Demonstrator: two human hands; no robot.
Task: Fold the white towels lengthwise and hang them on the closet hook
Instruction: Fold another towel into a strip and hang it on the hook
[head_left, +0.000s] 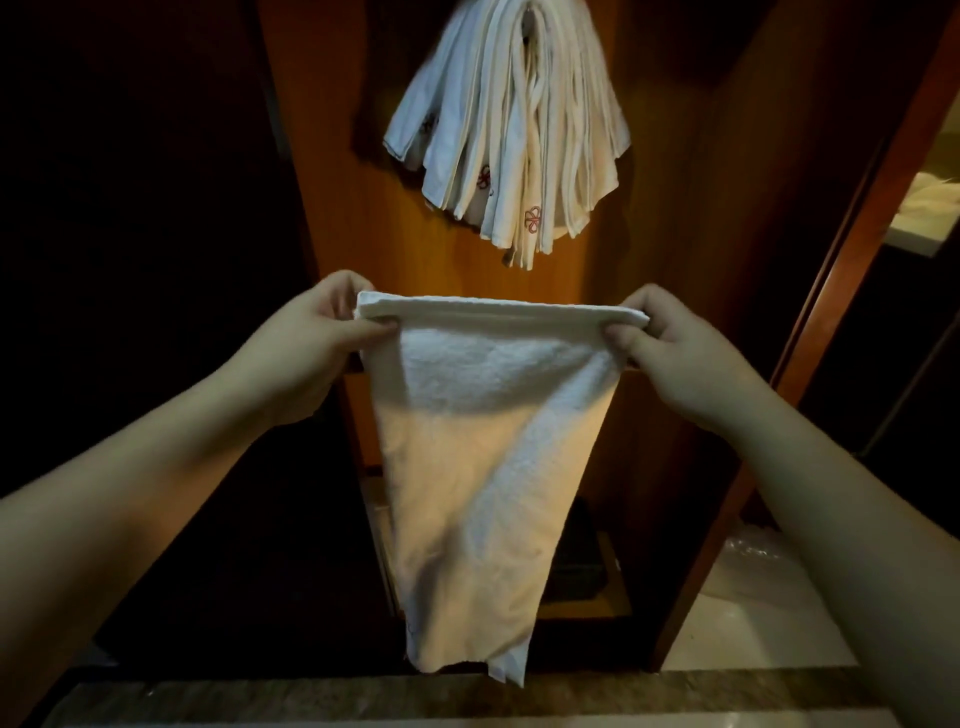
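- The white terry-cloth towel (467, 467) will likely handle as soft, limp and light: it sags under its own weight and keeps no shape, so it wants holding at the two top corners, where the doubled edge gives the fingers something firm to pinch.
- It looks thick-piled and slightly rumpled, with a neat folded band along the top edge and a diagonal crease running down the hanging part; the bottom corners taper and hang unevenly.
- The left hand (317, 343) pinches the top left corner between thumb and curled fingers; the right hand (670, 348) pinches the top right corner likewise.
- The towel hangs stretched between both hands in front of the open wooden closet (337, 208), just below the fanned bunch of white towels already hung (509, 130); the hook itself is out of sight.
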